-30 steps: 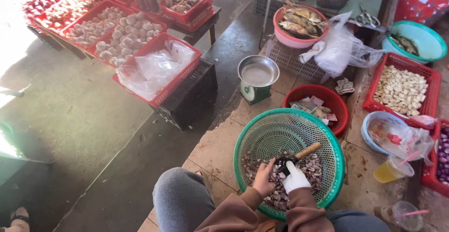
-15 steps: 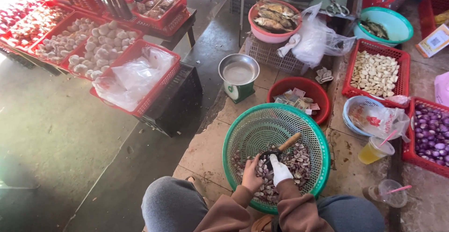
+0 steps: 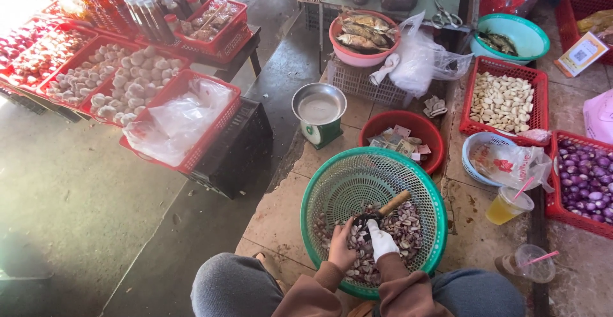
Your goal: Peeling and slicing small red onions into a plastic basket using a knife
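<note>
A white card (image 3: 581, 53) with a dark square pattern and an orange edge lies at the top right, near a teal bowl (image 3: 514, 34). A clear plastic bag (image 3: 421, 58) sits beside a pink bowl of fish (image 3: 363, 36). In a small blue basket (image 3: 488, 157) lies a bag with a red label (image 3: 507, 164). Bottles with coloured caps (image 3: 137, 4) stand at the top left.

The green mesh basket (image 3: 332, 192) stands between the person's knees and holds purple-brown shallots (image 3: 408, 224). The left hand (image 3: 341, 248) is bare, fingers curled loosely on the shallots (I cannot tell if it grips one). The right hand (image 3: 382, 240), in a white glove, is closed around a knife with wooden handle (image 3: 386, 207), just over the shallots.
</note>
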